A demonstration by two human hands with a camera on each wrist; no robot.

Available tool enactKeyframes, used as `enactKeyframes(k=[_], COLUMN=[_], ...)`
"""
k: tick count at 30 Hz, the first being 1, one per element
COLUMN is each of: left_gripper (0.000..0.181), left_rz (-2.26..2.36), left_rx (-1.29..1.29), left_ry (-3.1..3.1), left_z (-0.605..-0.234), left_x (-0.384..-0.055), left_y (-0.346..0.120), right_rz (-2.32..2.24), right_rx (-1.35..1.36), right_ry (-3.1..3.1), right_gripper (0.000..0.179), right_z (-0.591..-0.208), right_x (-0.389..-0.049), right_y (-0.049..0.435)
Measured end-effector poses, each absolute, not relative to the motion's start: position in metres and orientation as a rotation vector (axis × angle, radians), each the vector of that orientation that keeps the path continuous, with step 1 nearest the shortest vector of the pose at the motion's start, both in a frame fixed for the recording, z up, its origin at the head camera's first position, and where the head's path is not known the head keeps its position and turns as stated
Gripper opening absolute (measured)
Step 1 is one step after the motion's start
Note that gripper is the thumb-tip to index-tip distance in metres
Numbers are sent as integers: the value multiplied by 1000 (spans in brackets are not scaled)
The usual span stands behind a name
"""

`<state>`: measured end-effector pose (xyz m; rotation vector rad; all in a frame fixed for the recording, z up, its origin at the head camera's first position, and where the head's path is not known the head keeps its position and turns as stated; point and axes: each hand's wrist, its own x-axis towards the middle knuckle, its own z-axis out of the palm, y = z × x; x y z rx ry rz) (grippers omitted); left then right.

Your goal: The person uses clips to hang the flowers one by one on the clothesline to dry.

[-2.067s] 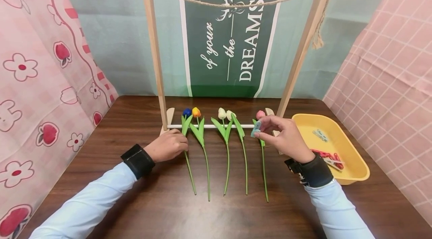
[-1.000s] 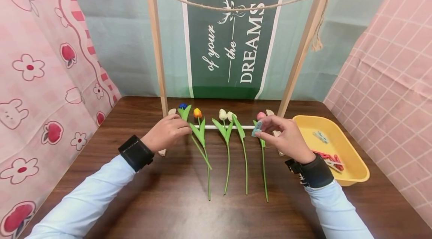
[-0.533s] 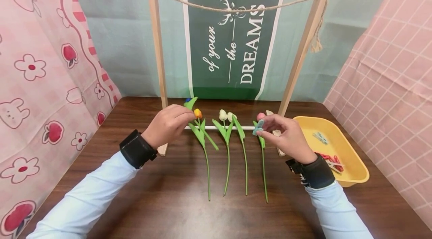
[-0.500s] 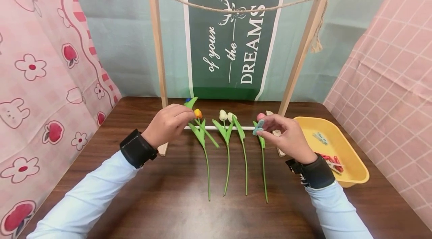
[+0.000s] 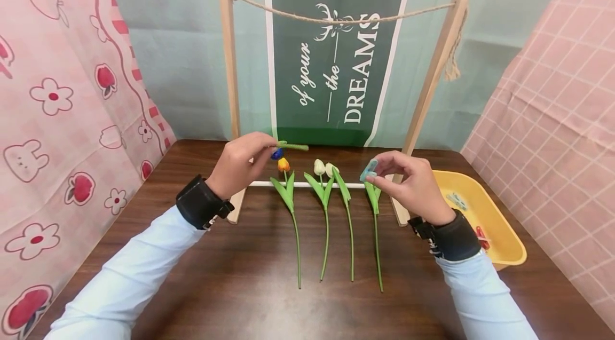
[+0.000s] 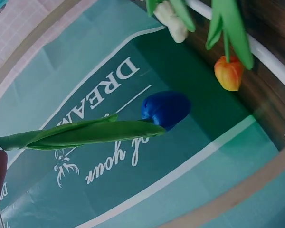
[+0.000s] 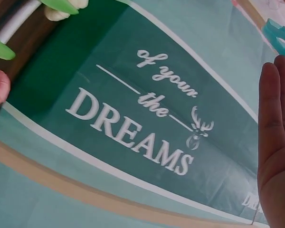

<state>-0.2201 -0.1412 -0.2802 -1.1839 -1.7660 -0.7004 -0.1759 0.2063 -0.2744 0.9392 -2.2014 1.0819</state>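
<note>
Blue tulip (image 6: pixel 92 134), one, artificial by its look. Location: left hand (image 5: pixel 242 161), lifted above the bench (image 5: pixel 240 276); bloom (image 6: pixel 168 107) pointing down, stem (image 5: pixel 297 147) jutting out past the fingertips. Hold: thumb and fingers pinched close near the leaf base. Handling, judged from where I stand: very light; stem wiry and springy rather than brittle; leaves smooth, soft, apt to fold; bloom likely to dent if squeezed. Best hold: stem just beyond the leaves, pinched firmly enough to stop it rolling.

Pale blue peg (image 5: pixel 369 170), one. Location: right hand (image 5: pixel 413 182), between thumb and fingers, above the pink tulip (image 5: pixel 378 244). Handling, judged: light, stiff, sprung; best taken by the handle ends. Which end is gripped, I cannot tell.

Further stock: orange tulip (image 5: pixel 283 165) and two white tulips (image 5: pixel 319 167), leaves across the white rod (image 5: pixel 302 184); yellow tray (image 5: pixel 518 259) with more pegs (image 5: pixel 456 201), at the right.
</note>
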Motion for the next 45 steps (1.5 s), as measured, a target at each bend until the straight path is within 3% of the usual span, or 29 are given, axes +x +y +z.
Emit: enactKeyframes(k=[16,35,45], left_gripper=[13,19,21], left_rz=[-992,-1467,-1529], left_rx=[-960,-649,-612], left_ry=[-1747,-1895,-1917], left_z=[-259,-227,-224], left_x=[-239,-244,-271], left_y=[-133,-126,-131], right_rz=[991,974,1047], right_rx=[1088,1238,1079], right_ry=[-2023,-1873,-1935], right_gripper=[33,26,22], right_z=[-216,-138,-105], right_x=[-188,-216,-232], right_y=[185,150,133])
